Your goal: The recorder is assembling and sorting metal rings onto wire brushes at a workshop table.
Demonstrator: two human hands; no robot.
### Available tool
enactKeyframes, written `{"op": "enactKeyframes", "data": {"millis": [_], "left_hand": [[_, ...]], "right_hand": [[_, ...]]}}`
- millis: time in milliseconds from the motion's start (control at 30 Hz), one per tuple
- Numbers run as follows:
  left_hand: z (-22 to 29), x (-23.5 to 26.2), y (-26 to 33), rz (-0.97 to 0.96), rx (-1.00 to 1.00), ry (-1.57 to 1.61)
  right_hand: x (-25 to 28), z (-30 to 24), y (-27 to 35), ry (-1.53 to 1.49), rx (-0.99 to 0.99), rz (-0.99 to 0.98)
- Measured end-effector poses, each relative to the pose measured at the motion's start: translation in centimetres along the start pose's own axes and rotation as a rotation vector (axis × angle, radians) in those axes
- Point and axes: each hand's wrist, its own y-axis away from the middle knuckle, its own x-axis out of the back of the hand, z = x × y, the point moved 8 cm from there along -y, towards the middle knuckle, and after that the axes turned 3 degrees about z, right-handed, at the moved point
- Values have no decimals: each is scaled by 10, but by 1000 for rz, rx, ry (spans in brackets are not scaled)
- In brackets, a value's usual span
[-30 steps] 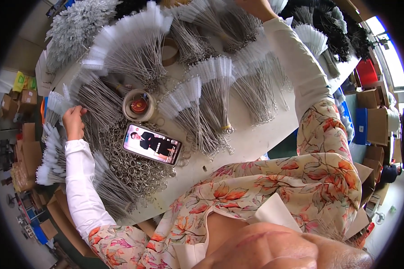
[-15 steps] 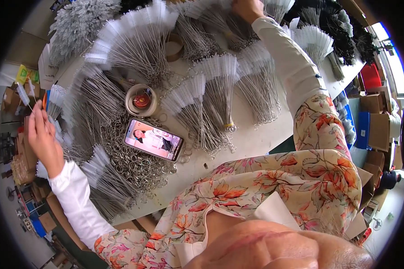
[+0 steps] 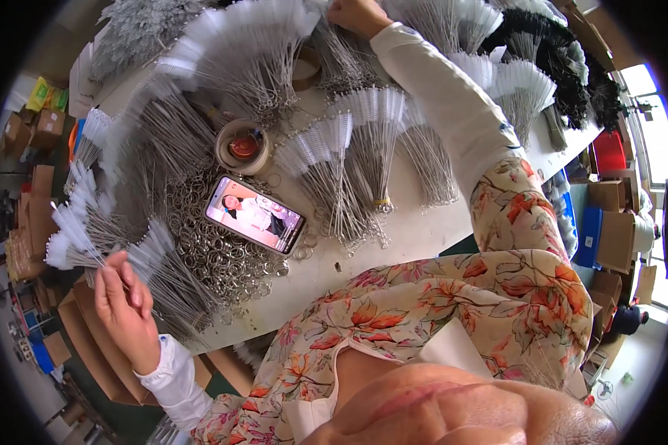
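Brushes [image 3: 78, 230] with white tips sit pinched in the left hand [image 3: 122, 297]; the right hand [image 3: 356, 15] grips another bundle [image 3: 334, 55].

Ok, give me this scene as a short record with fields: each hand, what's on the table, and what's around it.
Left hand: raised at the table's left edge, pinching thin white-tipped wire brushes
Right hand: stretched to the far side, on a brush bundle
Table: fanned brush bundles, pile of metal rings, phone with lit screen, tape roll
Around: cardboard boxes

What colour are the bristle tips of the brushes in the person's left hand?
White bristles on thin silvery wire stems, seen in the head view: the brushes held in the left hand.
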Motion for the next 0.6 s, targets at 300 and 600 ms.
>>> {"op": "enactKeyframes", "data": {"millis": [300,600], "left_hand": [[-34,67,67,151,45,-19],[-56,78,111,351,-10,112]], "right_hand": [[-10,-36,2,447,169,39],[-24,-111,21,322,430,230]]}}
